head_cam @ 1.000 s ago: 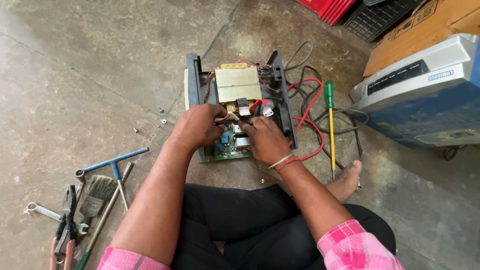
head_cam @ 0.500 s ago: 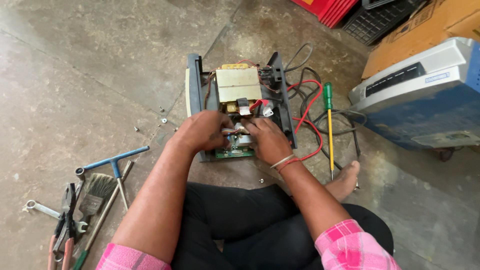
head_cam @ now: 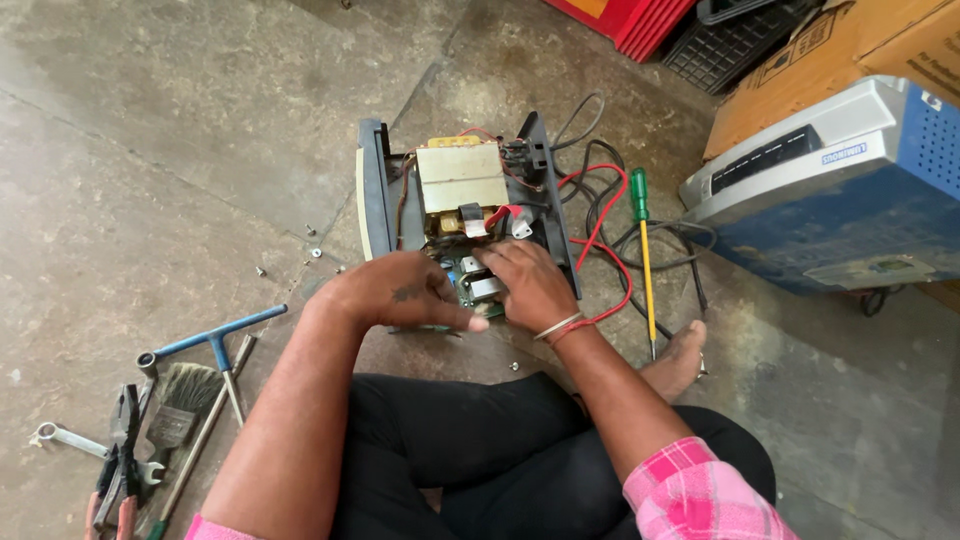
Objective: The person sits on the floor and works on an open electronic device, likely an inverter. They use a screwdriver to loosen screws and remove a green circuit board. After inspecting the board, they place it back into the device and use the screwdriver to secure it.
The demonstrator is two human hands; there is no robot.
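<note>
An opened electrical unit (head_cam: 375,190) with dark side panels lies on the concrete floor in front of me. Inside sit a cream-coloured transformer (head_cam: 460,178) and a green circuit board (head_cam: 478,288). My left hand (head_cam: 395,292) rests over the near left part of the board, fingers together and pointing right. My right hand (head_cam: 525,285) lies on the board's right side, fingers curled down onto the components. Whether either hand pinches a part is hidden. Red and black wires (head_cam: 605,215) trail out to the right.
A green-handled yellow screwdriver (head_cam: 645,250) lies right of the unit. At left lie a blue T-handle wrench (head_cam: 215,345), a brush (head_cam: 180,405), pliers (head_cam: 118,460) and a spanner (head_cam: 65,437). Loose screws (head_cam: 315,252) dot the floor. A grey-blue appliance (head_cam: 830,190) and cardboard box (head_cam: 880,50) stand right.
My left hand has slid down and flattened over the near edge of the board. The right hand has stayed on the board's right side.
</note>
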